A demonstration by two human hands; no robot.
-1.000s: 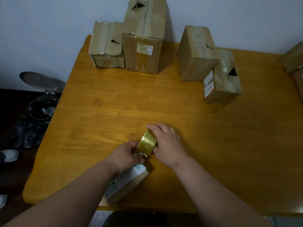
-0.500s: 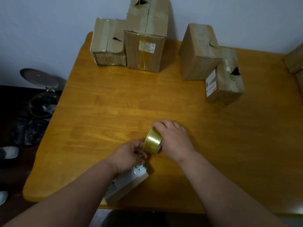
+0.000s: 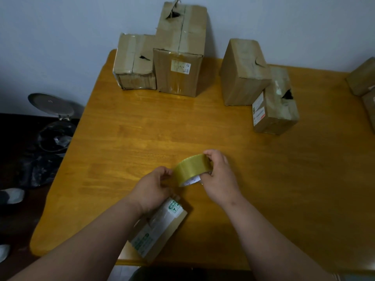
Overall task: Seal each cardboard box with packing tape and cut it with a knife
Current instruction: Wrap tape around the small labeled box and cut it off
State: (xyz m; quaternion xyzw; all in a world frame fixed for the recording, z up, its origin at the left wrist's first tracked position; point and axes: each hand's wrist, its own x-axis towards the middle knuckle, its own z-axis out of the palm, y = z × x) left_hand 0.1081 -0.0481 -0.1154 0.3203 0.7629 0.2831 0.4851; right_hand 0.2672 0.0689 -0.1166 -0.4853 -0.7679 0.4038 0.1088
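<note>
A person works at a glossy, honey-coloured wooden desk (image 3: 203, 126) with rounded corners, both forearms reaching in from the near edge. The right hand (image 3: 220, 177) grips a roll of yellowish, translucent packing tape (image 3: 191, 168), fingers curled over its top rim and thumb below; the roll is held on edge just above the desk, its pale inner core showing at the lower side. The left hand (image 3: 153, 186) has thumb and fingertips pinched at the roll's left edge, though whether they hold a loose end of tape cannot be told.

Beneath the left wrist, at the desk's near edge, lies a small, flat cardboard box (image 3: 160, 226), its top faced with a white label bearing green print and a glaze of clear film.

Along the far side, against a plain pale wall, stand four worn brown cartons. A squat box (image 3: 134, 61) touches a tall box (image 3: 179, 55); both have creased tops with a centre seam and a torn dark hole. To the right, a slanted box (image 3: 243, 72) leans beside a low box (image 3: 276, 104) carrying a white and red label on its side and a ragged hole on top. More cardboard (image 3: 363, 80) juts in at the right edge.

On the dark floor to the left sits a bin with a raised round metal lid (image 3: 50, 104) and a crumpled black liner.
</note>
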